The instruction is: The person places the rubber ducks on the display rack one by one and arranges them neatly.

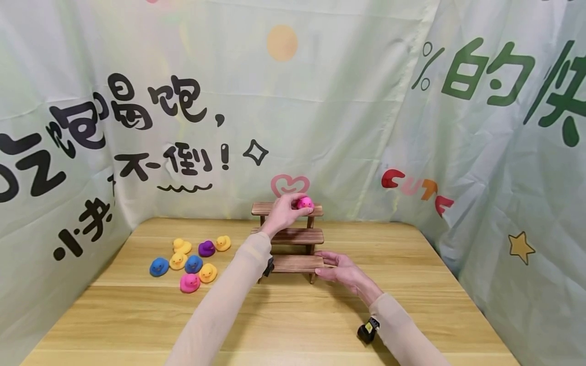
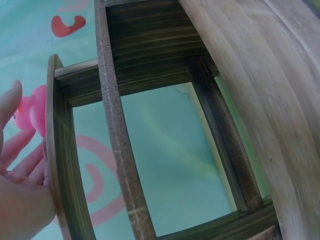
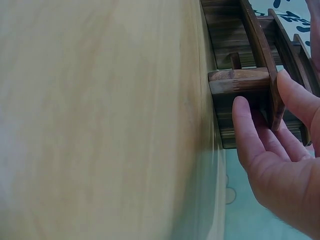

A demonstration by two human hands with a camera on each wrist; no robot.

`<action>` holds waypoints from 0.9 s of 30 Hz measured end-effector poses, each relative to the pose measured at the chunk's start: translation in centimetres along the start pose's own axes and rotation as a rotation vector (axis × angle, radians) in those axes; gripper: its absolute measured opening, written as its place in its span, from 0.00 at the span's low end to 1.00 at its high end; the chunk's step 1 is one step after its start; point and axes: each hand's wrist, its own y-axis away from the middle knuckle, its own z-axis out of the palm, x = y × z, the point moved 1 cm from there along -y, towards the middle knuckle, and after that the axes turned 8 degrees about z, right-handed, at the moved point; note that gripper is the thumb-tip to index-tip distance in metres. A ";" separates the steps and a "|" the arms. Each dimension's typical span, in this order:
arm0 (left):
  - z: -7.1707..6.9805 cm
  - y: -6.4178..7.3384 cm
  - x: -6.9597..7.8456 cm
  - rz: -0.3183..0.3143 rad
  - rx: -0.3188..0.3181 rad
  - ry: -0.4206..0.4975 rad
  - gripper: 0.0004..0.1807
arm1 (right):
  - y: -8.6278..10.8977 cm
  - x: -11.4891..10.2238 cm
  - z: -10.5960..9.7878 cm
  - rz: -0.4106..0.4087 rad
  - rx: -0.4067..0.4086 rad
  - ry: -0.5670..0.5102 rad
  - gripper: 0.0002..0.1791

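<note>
A three-tier wooden step rack (image 1: 297, 263) stands at the back of the table. My left hand (image 1: 284, 212) pinches a pink rubber duck (image 1: 305, 203) between thumb and fingers at the top board's right half. In the left wrist view, that duck (image 2: 37, 111) shows partly behind the board's edge, so its contact with the board cannot be told. Down at the right end of the lowest board, my right hand (image 1: 345, 273) holds the rack; the right wrist view has the board's end (image 3: 275, 102) between its thumb and fingers.
Left of the rack, a loose group of rubber ducks lies on the wooden table (image 1: 137, 325): several yellow ducks (image 1: 208, 273), two blue ducks (image 1: 159, 267), a purple duck (image 1: 206, 248) and a pink duck (image 1: 189, 283). A printed curtain (image 1: 329, 127) hangs behind and beside the table.
</note>
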 end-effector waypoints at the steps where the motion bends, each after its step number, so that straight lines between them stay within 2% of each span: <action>1: -0.1 0.1 0.0 -0.008 -0.001 0.011 0.28 | 0.0 0.0 0.0 0.000 -0.001 0.001 0.35; 6: -0.4 0.5 0.0 -0.020 0.015 0.112 0.33 | 0.0 0.0 0.0 0.001 -0.005 -0.005 0.36; 11: -0.9 1.0 -0.5 -0.019 0.041 0.169 0.33 | 0.0 0.0 0.0 0.004 -0.001 -0.008 0.35; 16: -1.6 1.8 -0.8 -0.033 0.079 0.186 0.27 | 0.1 0.1 0.2 0.003 0.002 -0.009 0.35; 22: -2.8 2.9 -0.8 0.002 0.142 0.275 0.14 | 0.3 0.2 0.3 0.017 0.012 0.001 0.35; 27: -4.0 3.8 -0.6 -0.002 0.129 0.308 0.09 | 0.2 -0.1 0.2 0.020 0.026 0.000 0.35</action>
